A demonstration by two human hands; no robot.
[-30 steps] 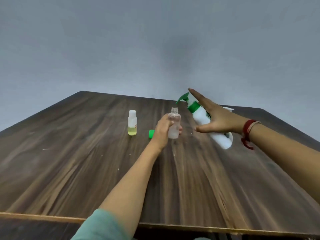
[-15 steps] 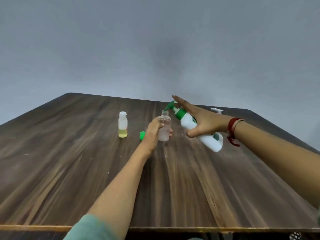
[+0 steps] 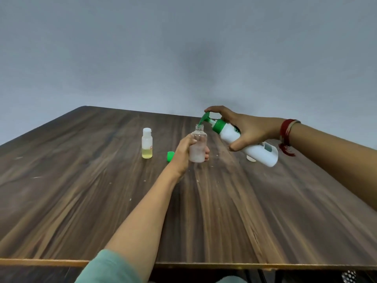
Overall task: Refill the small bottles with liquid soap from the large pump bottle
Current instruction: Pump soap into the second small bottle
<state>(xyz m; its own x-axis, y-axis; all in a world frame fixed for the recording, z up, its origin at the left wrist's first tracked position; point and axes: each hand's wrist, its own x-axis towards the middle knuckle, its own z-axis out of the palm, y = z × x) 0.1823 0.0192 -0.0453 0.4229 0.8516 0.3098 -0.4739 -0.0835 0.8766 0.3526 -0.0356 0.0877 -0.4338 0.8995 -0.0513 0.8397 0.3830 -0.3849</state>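
My left hand [image 3: 183, 153] grips a small clear bottle [image 3: 197, 147], uncapped and upright on the dark wooden table [image 3: 91, 201]. My right hand [image 3: 242, 128] holds the large white pump bottle [image 3: 253, 147] tilted, base raised to the right. Its green nozzle [image 3: 204, 119] points down just above the small bottle's mouth, and my forefinger lies on the pump head. A second small bottle [image 3: 147, 143], white-capped with a little yellow liquid at the bottom, stands to the left. A green cap [image 3: 170, 156] lies beside my left hand.
A small white object [image 3: 251, 159] sits on the table, mostly hidden behind the pump bottle. The table's front edge [image 3: 183, 264] runs close to my body. A grey wall [image 3: 183, 58] rises behind the table.
My right hand has tilted the pump bottle further and moved its nozzle over the small bottle's mouth. My forefinger has curled down onto the pump head. The left hand has kept its hold.
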